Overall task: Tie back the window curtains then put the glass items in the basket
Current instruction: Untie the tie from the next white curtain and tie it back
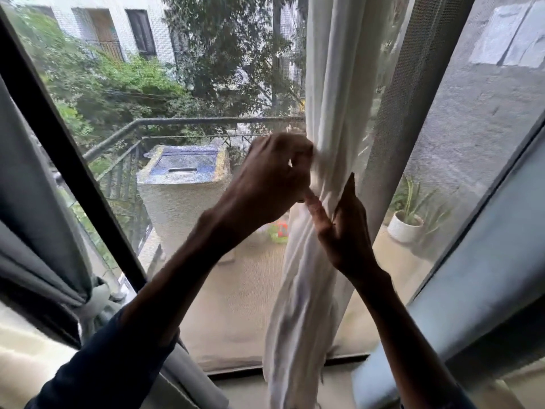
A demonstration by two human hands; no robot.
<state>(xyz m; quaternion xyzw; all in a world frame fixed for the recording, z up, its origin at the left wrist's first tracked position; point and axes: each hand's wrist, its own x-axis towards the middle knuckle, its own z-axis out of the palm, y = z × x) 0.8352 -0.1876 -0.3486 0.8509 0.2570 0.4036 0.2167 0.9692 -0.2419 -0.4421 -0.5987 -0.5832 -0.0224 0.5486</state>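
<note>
ok so far left there's a grey curtain already bunched up, with a pale tie-back cinched round it low down near the corner of the window. Next to it is the black window frame running up at a slant, and through the mesh screen you can see a balcony railing, a washing machine with a blue top parked against it, and lots of green trees in front of a pale building. Around the middle, the left hand comes up out of a dark sleeve, fingers curled tight and pinching a fold on the left edge of the white curtain. That curtain hangs just right of centre, gathered into a narrow bundle at hand height, and its loose tail drops down to the sill. The right hand is just below and right of the left one, with the bundle caught between the upright thumb and the fingers that reach across under it, almost touching the left hand. Further right, out on the balcony floor, sits a potted plant in a white pot, with a rough grey wall behind it.
</note>
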